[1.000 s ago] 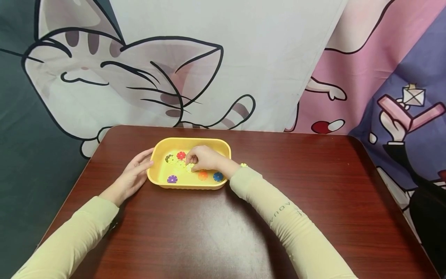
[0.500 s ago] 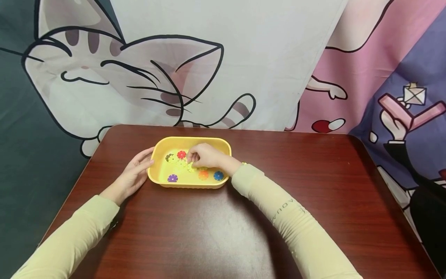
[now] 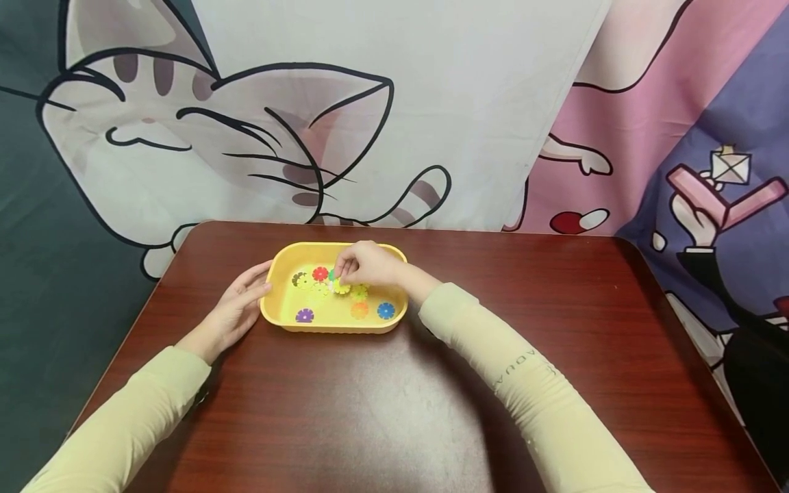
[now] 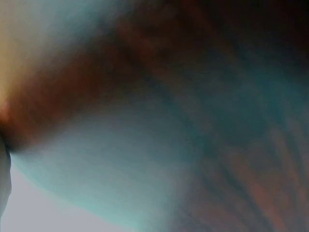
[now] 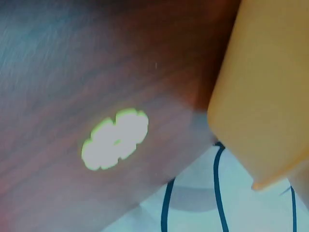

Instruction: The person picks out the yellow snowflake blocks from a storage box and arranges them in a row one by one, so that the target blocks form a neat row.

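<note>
On the table a yellow plastic tray (image 3: 339, 329) holds several small flower-shaped plastic discs. My right hand (image 3: 372, 263) is over the tray, thumb and fingertips pinching a yellow flower-shaped disc (image 3: 341, 287). Beside and below it lie a red disc (image 3: 320, 274), a partly hidden green disc (image 3: 331, 275), an orange disc (image 3: 360, 311), a blue disc (image 3: 385, 311) and a purple disc (image 3: 305, 315). My left hand (image 3: 237, 308) rests against the tray's left end, its fingers fairly straight. The left wrist view is too blurred to show the hand's work.
In the right wrist view a pale yellow flower-shaped disc (image 5: 116, 140) lies on the table outside the tray wall (image 5: 260, 87). The dark wooden tabletop (image 3: 555, 342) reaches back to a cartoon cat curtain (image 3: 481, 109).
My right hand has risen slightly toward the tray's back, with the yellow disc in its fingertips. A green disc and another yellow one now show near it. My left hand stays put.
</note>
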`<state>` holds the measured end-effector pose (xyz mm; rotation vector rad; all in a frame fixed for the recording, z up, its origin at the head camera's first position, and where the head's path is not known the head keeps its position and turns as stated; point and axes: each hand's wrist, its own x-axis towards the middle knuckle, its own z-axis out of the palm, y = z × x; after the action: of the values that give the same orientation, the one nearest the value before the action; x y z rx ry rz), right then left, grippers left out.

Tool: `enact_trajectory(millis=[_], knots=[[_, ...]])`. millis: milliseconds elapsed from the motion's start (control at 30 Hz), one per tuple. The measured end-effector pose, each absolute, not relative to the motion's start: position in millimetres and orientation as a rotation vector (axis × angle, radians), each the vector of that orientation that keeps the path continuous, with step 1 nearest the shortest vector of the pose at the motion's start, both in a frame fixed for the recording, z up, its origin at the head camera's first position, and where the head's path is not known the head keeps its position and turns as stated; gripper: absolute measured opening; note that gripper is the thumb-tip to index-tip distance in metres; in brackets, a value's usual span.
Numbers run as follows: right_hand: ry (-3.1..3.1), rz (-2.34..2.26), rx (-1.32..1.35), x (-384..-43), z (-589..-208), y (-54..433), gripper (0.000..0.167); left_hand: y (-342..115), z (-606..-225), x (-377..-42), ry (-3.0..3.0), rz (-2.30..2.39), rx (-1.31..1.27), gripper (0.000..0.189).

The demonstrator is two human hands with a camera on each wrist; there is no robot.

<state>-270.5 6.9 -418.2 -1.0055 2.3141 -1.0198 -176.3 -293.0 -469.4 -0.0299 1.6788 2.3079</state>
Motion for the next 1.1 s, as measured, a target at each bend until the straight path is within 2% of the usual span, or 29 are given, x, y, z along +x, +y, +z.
enact_trajectory(millis=[333,533,767,1100], knots=[[2.417,-1.031,-1.001,-279,-400,38,0.011,-294,-472,-177,1.678,2.302,-0.038,0.045],[2.456,-1.109,-0.959,-285,-393,67,0.008,-295,-473,-177,1.68,2.302,-0.045,0.044],[2.438,-1.254,-0.833,-290,-387,107,0.008,-295,-474,-178,1.67,2.319,-0.017,0.04],[2.443,-1.36,-0.725,-291,-390,153,0.012,-295,-472,-177,1.664,2.305,-0.05,0.044]])
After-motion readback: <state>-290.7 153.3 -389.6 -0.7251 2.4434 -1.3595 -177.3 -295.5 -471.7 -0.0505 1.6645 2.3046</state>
